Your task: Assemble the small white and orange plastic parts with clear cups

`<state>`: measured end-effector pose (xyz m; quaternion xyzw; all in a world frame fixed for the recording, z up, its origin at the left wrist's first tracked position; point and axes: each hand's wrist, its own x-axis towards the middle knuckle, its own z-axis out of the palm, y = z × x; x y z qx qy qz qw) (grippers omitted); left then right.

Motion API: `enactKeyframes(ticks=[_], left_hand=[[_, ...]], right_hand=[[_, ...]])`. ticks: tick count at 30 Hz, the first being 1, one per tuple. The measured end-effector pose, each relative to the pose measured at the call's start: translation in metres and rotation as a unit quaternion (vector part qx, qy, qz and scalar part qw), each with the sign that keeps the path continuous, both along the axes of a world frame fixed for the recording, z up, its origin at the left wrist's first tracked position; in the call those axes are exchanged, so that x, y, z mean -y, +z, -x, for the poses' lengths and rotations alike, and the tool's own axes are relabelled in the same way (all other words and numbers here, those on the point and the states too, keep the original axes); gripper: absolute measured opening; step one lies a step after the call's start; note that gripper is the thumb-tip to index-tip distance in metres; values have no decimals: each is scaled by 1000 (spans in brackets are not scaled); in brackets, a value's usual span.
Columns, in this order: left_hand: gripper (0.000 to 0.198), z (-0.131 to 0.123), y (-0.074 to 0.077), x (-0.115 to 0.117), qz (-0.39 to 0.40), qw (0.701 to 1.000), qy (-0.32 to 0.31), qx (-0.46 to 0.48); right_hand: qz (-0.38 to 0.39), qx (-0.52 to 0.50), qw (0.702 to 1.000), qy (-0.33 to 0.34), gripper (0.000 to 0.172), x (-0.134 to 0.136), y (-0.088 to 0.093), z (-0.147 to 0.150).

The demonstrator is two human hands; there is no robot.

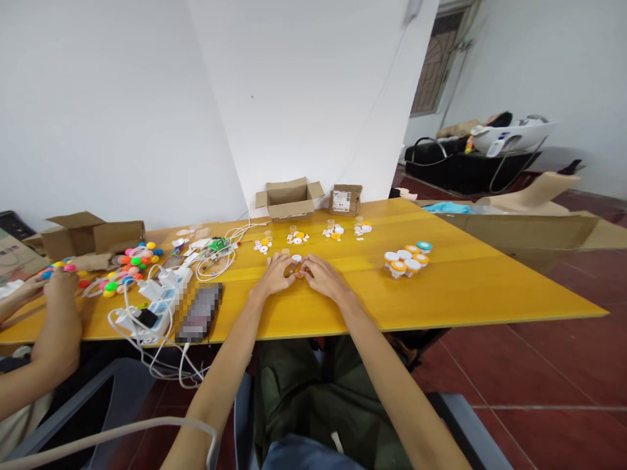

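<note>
The left hand (274,275) and right hand (324,277) lay on the yellow counter (441,287), tips meeting, their fingers (288,266) curled shut on a small orange piece (296,273) pinched between both hands, just above the counter.

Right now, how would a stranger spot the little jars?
Start at the yellow table. Right of the person's right hand stands a tight cluster of small jars. Unlike the loose parts farther back, they are capped: orange, white, teal lids.
</note>
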<state>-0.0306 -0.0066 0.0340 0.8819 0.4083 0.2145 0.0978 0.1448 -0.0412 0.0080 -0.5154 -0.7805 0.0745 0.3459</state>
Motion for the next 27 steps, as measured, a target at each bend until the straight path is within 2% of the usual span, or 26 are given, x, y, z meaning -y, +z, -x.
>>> enactKeyframes(ticks=[12, 20, 27], left_hand=[[14, -1, 0, 2, 32, 999, -16, 5], [12, -1, 0, 2, 28, 999, -16, 7], [14, -1, 0, 2, 28, 999, -17, 5]], right_hand=[[2, -23, 1000, 18, 16, -4, -4, -2], [15, -18, 1000, 9, 16, -1, 0, -1], [-7, -30, 999, 22, 15, -4, -5, -1]])
